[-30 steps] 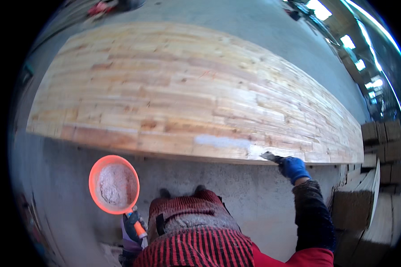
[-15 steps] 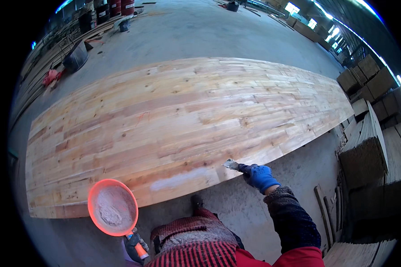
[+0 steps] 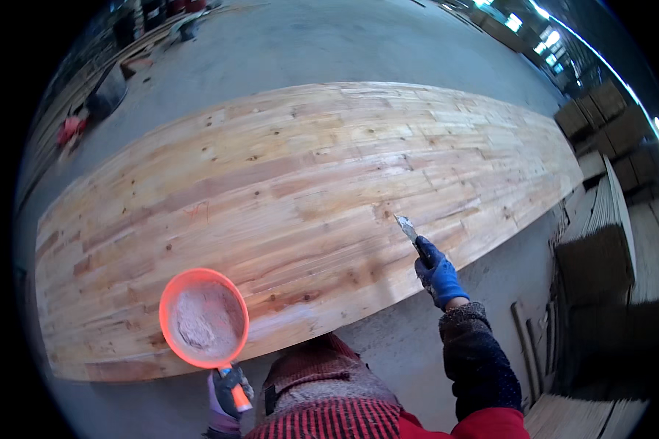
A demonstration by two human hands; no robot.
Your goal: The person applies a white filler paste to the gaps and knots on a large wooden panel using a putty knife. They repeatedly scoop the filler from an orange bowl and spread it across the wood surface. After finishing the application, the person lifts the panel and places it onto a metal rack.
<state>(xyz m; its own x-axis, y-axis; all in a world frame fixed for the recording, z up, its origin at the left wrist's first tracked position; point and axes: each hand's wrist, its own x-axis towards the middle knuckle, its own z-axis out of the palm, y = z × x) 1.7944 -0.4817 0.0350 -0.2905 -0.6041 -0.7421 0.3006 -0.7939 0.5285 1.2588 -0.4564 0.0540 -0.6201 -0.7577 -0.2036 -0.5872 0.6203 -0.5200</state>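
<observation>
My left hand [image 3: 228,391], in a dark and purple glove, grips the handle of an orange pan [image 3: 170,338] at the lower left. Pale pinkish-grey paste [image 3: 206,322] lies inside the pan, which overlaps the near edge of a long wooden panel [image 3: 256,186]. In its blue glove, my right hand [image 3: 438,274] closes round the dark handle of a putty knife [image 3: 407,228]. The knife's blade is smeared with paste and points away from me over the panel, near a knot; whether it touches the wood I cannot tell. A whitish smear [image 3: 282,320] shows near the panel's front edge.
Stacked boards [image 3: 600,245] stand on the right, with more piles [image 3: 600,121] behind them. Wood strips [image 3: 527,344] lie on the floor at the lower right. A black tub [image 3: 108,93] and a red cloth [image 3: 71,129] are at the far left.
My right hand has moved the putty knife farther over the panel, away from the front edge. The pan in my left hand has shifted slightly right and forward. My view has also shifted.
</observation>
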